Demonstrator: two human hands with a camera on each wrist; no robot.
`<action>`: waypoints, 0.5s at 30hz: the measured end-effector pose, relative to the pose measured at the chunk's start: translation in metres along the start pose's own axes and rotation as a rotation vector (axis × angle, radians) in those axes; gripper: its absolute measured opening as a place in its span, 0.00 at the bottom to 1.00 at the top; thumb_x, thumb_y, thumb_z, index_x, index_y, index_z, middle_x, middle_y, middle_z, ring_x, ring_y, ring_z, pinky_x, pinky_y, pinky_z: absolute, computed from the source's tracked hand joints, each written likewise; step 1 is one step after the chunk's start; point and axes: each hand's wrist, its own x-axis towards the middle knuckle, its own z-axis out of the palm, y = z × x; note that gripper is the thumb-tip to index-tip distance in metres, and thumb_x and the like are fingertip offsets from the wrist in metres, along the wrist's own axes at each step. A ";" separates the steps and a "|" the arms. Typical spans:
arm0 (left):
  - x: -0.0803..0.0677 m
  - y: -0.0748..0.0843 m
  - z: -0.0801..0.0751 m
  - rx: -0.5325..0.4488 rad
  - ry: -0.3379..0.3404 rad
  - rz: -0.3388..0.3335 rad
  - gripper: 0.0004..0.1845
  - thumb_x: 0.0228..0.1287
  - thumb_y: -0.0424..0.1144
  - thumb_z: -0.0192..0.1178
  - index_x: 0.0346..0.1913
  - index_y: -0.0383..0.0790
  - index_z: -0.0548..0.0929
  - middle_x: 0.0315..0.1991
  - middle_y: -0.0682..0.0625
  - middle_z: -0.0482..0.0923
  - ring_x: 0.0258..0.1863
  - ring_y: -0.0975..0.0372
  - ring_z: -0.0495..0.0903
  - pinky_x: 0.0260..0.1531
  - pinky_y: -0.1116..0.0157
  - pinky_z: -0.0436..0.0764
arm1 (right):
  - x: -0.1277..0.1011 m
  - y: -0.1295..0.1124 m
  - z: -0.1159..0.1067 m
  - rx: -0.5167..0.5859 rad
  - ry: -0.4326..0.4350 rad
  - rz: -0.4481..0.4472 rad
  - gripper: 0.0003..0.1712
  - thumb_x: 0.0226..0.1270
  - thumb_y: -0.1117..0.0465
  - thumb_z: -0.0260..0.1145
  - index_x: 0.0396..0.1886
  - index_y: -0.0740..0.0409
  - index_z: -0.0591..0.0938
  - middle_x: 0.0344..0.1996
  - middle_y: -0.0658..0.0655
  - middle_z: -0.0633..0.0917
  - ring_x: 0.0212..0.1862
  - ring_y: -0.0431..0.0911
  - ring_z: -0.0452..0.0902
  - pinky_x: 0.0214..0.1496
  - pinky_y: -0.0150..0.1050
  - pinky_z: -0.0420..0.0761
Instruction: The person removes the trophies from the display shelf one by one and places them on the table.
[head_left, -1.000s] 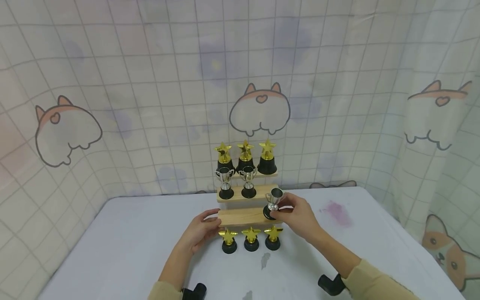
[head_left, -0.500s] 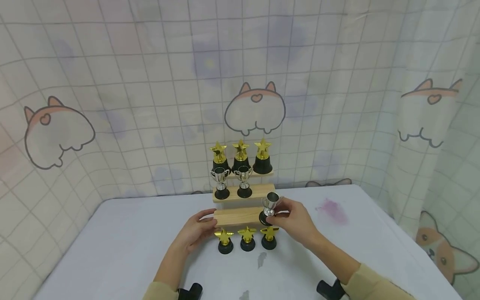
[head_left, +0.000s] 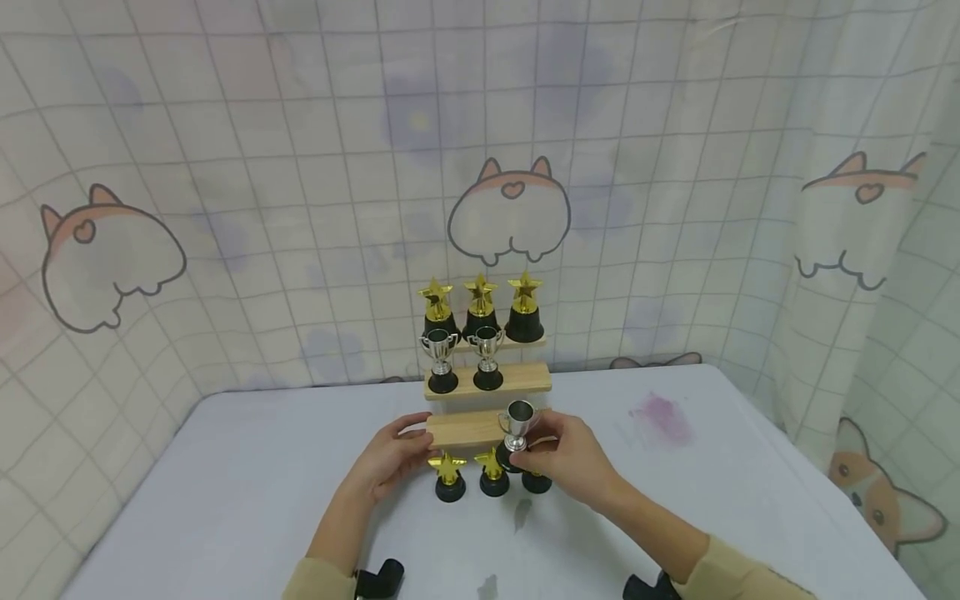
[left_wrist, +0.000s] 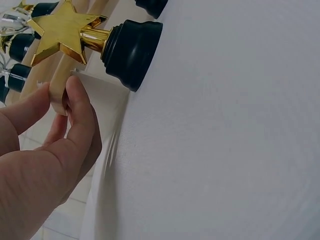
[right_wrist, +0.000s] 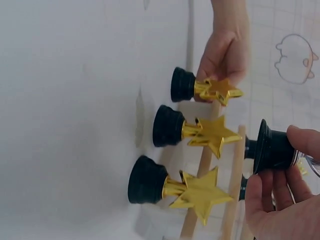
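Observation:
My right hand (head_left: 573, 462) grips a silver trophy cup (head_left: 517, 421) by its black base (right_wrist: 276, 150), in front of the lowest board (head_left: 461, 430) of a wooden tiered stand. Thumb and fingers of my left hand (head_left: 392, 457) pinch that board's left end, plain in the left wrist view on the pale wood (left_wrist: 60, 90). Three gold star trophies stand on the table before the stand: the left one (head_left: 449, 477), the middle one (head_left: 493, 479) and the right one (right_wrist: 197, 192), which the held cup and right hand partly cover in the head view.
Two silver cups (head_left: 487, 358) stand on the middle board (head_left: 528, 377). Three gold star trophies with taller black bases (head_left: 525, 323) line the top board. White cloth covers the table (head_left: 247, 475); a patterned curtain (head_left: 315, 208) hangs behind.
The right hand has brought the silver cup leftward and toward me, from the lowest board's right end to just in front of the board. The left hand keeps its hold on the board.

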 end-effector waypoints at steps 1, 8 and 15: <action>0.000 0.001 0.000 -0.001 0.000 0.001 0.29 0.71 0.27 0.62 0.72 0.30 0.67 0.56 0.33 0.76 0.44 0.55 0.84 0.48 0.60 0.86 | -0.001 -0.001 0.002 -0.003 -0.009 -0.005 0.13 0.59 0.67 0.78 0.41 0.62 0.82 0.38 0.55 0.85 0.42 0.51 0.85 0.43 0.36 0.87; 0.000 0.003 0.002 0.005 -0.004 0.000 0.29 0.71 0.27 0.62 0.72 0.29 0.68 0.57 0.32 0.76 0.45 0.54 0.84 0.48 0.60 0.86 | -0.006 -0.005 0.013 -0.001 -0.068 -0.076 0.13 0.58 0.67 0.78 0.40 0.61 0.84 0.38 0.56 0.86 0.44 0.51 0.84 0.43 0.34 0.85; -0.002 0.001 0.002 0.005 0.008 -0.001 0.29 0.71 0.25 0.61 0.72 0.28 0.68 0.55 0.33 0.77 0.42 0.55 0.84 0.47 0.61 0.86 | -0.011 -0.003 0.031 0.011 -0.134 -0.087 0.15 0.58 0.67 0.79 0.43 0.62 0.84 0.38 0.54 0.85 0.43 0.50 0.83 0.45 0.35 0.86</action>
